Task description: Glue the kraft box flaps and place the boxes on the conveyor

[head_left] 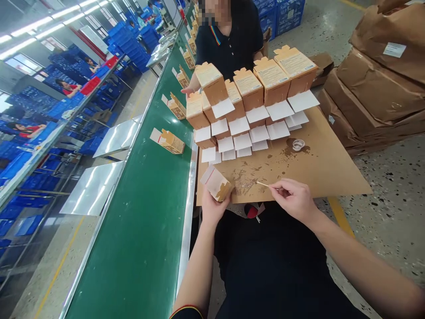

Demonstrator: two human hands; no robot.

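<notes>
Left hand point(212, 208) cradles a small carton point(216, 182), fingers wrapped underneath; it looks light and crushable, best held by its edges. Right hand point(294, 199) pinches a thin stick point(263, 184).

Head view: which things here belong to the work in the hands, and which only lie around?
In use: small carton in left hand; thin stick in right hand; glue cup.
Lying about: brown sacks; blue crates.
</notes>
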